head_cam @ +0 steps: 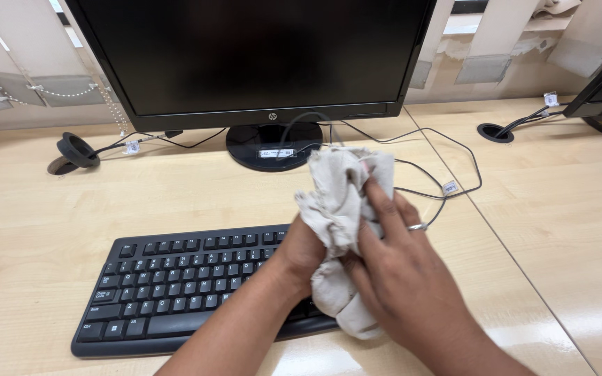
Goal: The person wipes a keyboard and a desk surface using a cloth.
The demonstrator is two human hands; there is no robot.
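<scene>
The desk (50,209) is the biggest thing here, pale wood-grain laminate, smooth with a bit of shine at 5 o'clock, and a seam runs diagonally off to the right. At 12 o'clock sits the monitor (252,52), glossy black and switched off, on a round black stand (266,143), with thin black cables (447,163) looping away toward 2 o'clock. The keyboard (168,289), matte black plastic with low flat keys, lies at 7 o'clock. Dead centre, held above the keyboard's right end, is the cloth (339,209): off-white, soft, crumpled into a lumpy wad. The person's left hand (301,254) grips it from below, and the right hand (398,278), with a ring on one finger, is wrapped over the side, fingers pressed into the folds. For bunching it well, gathering the loose tail hanging at 6 o'clock into the palm would probably leave a firmer, flatter pad.
</scene>
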